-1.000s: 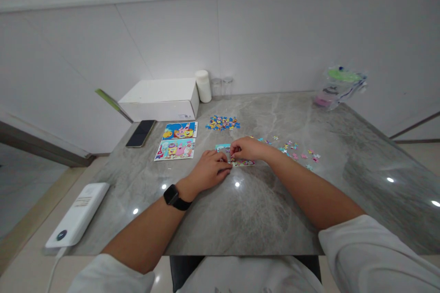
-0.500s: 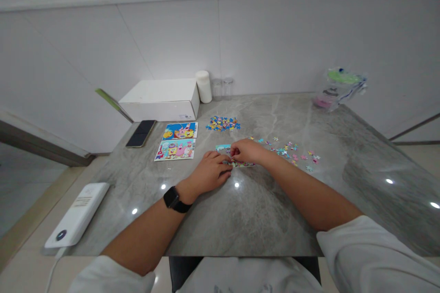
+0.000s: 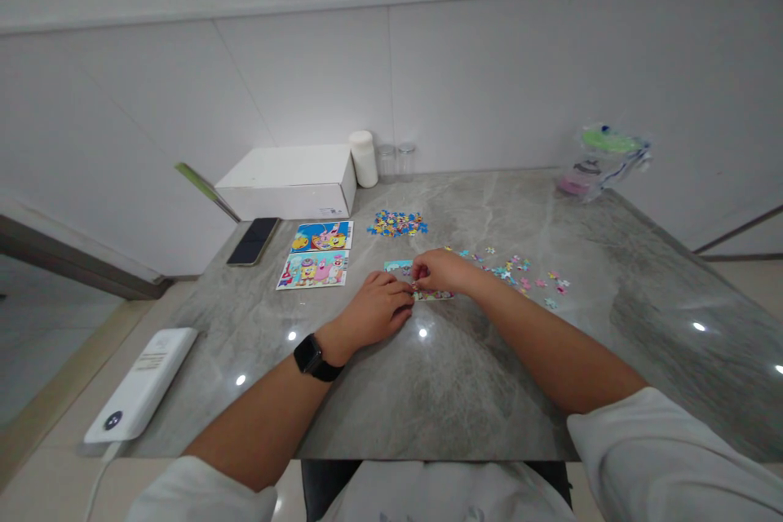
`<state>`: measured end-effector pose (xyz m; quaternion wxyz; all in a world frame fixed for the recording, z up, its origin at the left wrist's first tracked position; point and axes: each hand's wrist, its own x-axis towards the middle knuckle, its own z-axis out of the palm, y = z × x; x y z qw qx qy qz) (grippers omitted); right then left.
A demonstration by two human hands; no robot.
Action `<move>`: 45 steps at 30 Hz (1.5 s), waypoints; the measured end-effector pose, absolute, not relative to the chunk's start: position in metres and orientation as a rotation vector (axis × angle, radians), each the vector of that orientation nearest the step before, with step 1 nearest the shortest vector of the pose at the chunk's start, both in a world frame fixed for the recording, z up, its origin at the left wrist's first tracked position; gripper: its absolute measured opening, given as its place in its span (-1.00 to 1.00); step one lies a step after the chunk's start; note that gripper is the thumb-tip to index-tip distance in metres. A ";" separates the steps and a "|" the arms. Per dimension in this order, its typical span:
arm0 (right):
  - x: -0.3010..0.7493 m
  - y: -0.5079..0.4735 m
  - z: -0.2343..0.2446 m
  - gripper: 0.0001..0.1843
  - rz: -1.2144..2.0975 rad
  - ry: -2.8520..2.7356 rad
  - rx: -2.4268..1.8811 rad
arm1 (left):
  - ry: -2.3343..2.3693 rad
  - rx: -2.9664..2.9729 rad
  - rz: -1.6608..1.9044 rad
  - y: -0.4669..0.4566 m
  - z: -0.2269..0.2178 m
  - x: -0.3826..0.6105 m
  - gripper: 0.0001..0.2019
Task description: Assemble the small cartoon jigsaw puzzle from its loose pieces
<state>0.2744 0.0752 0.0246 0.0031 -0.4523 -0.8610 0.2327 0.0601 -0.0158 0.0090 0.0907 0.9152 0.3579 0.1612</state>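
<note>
A partly covered jigsaw puzzle (image 3: pixel 435 295) lies on the grey marbled table (image 3: pixel 453 375) between my hands. My left hand (image 3: pixel 380 303), with a black watch at the wrist, rests at its left side, fingers stretched out and fingertips on its edge. My right hand (image 3: pixel 439 269) bends over the puzzle with thumb and fingers pinched together; whatever is between them is too small to make out. Loose puzzle pieces (image 3: pixel 506 271) are scattered to the right of my right hand. Beyond the puzzle sits a heap of blue and yellow pieces (image 3: pixel 397 223).
Two cartoon picture cards (image 3: pixel 313 270) lie to the left, beside a phone (image 3: pixel 253 241). A white box (image 3: pixel 286 181), a white canister (image 3: pixel 364 159) and two clear glasses (image 3: pixel 404 162) stand along the wall. A plastic bag (image 3: pixel 603 161) is back right; a white corded device (image 3: pixel 142 385) is front left.
The whole view has shifted slightly downward in the picture. Both hands keep nearly the same place at the puzzle, with only tiny finger movement.
</note>
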 end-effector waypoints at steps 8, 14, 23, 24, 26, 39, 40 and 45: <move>0.270 0.072 0.027 -0.80 0.704 -2.736 -1.483 | 1.082 2.796 0.379 -0.018 0.011 0.062 -0.80; 0.270 0.073 0.020 -0.82 0.727 -2.710 -1.479 | 1.079 2.802 0.388 -0.018 0.011 0.062 -0.80; 0.271 0.075 0.021 -0.83 0.700 -2.703 -1.457 | 1.065 2.774 0.399 -0.017 0.011 0.061 -0.82; 0.273 0.075 0.023 -0.83 0.683 -2.691 -1.464 | 1.061 2.770 0.408 -0.016 0.011 0.060 -0.82; 0.278 0.079 0.029 -0.85 0.642 -2.649 -1.477 | 1.050 2.761 0.424 -0.015 0.012 0.060 -0.83; 0.356 0.105 0.089 -0.81 0.442 -2.226 -1.618 | 1.045 2.717 0.442 -0.014 0.013 0.061 -0.80; 0.362 0.106 0.094 -0.81 0.431 -2.200 -1.628 | 1.043 2.719 0.445 -0.014 0.013 0.061 -0.80; 0.385 0.107 0.106 -0.78 0.393 -2.118 -1.668 | 1.017 2.736 0.492 -0.013 0.011 0.060 -0.79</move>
